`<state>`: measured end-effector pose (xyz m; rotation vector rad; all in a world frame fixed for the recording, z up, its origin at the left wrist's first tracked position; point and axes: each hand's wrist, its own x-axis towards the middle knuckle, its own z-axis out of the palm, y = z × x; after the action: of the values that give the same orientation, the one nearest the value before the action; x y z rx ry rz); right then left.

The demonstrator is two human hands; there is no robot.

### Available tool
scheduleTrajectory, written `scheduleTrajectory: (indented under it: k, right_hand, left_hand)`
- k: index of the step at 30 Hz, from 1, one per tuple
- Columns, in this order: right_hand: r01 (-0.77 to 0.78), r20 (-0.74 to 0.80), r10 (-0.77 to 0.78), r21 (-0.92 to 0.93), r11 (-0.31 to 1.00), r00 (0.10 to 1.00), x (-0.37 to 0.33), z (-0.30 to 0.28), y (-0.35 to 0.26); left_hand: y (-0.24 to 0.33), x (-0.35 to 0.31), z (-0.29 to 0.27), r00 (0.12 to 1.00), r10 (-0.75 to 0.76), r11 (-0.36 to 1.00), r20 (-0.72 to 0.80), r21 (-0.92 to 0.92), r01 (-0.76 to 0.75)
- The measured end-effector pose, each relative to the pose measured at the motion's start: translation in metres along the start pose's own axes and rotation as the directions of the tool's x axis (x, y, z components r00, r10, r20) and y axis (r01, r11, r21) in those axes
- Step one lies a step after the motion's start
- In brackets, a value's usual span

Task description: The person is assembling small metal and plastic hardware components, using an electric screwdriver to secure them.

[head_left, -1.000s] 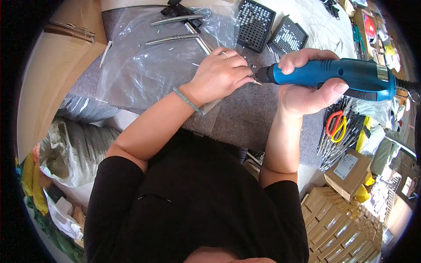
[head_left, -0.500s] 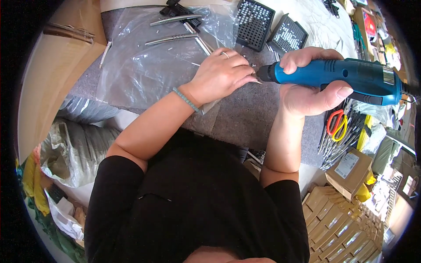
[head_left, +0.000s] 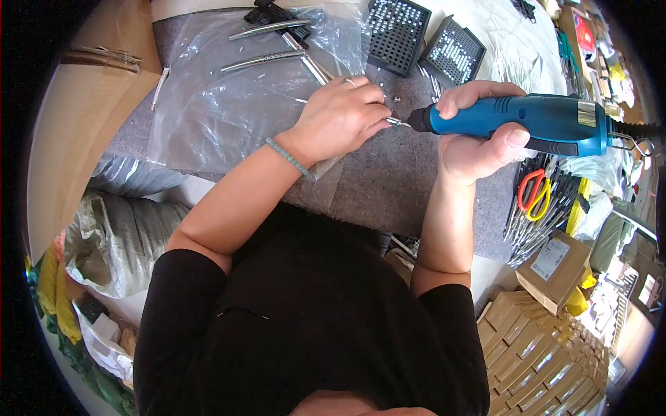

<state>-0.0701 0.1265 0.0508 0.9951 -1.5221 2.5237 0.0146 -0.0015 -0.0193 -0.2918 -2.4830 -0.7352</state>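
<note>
A blue electric screwdriver (head_left: 517,118) lies sideways in my right hand (head_left: 479,149), its black nose pointing left and my fingers and thumb wrapped round the body. My left hand (head_left: 343,116) is closed in a pinch on a small metal part (head_left: 392,120), mostly hidden by the fingers. The screwdriver's bit (head_left: 404,123) meets that part, or nearly so. Beyond my left knuckles, a shiny metal tube (head_left: 316,69) runs down towards the hand; whether I hold it cannot be told. Two curved metal handles (head_left: 263,61) (head_left: 270,30) rest on clear plastic sheeting (head_left: 208,104).
Two black perforated trays (head_left: 397,35) (head_left: 454,50) with small metal pieces stand at the far side of the grey-covered table (head_left: 388,187). Red-and-yellow-handled scissors (head_left: 534,195) lie on thin metal rods at right. Cardboard boxes (head_left: 555,270) stand at lower right; a large carton (head_left: 83,125) borders the left.
The screwdriver and my right hand have shifted slightly left. My left hand has turned a little, so the metal part now lines up with the bit.
</note>
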Motion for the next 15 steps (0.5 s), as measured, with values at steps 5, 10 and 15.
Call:
scheduleTrajectory:
  k: [5,10,15]
  right_hand:
    - [-0.015,-0.004,0.015,0.02,1.0,1.0,-0.0009,-0.0012,0.004]
    - [-0.019,0.027,0.018,0.06,0.998,0.999,-0.0029,-0.0021,0.0044]
    - [-0.104,0.062,0.116,-0.176,0.979,0.991,-0.009,-0.0045,0.0005]
  left_hand:
    - [0.0004,0.0011,-0.0008,1.0,0.0,1.0,0.007,-0.002,0.0]
    - [0.0001,0.0005,0.0009,1.0,-0.012,1.0,0.018,-0.02,0.013]
    - [0.0001,0.0007,0.0009,0.999,-0.022,0.999,0.03,-0.03,0.023]
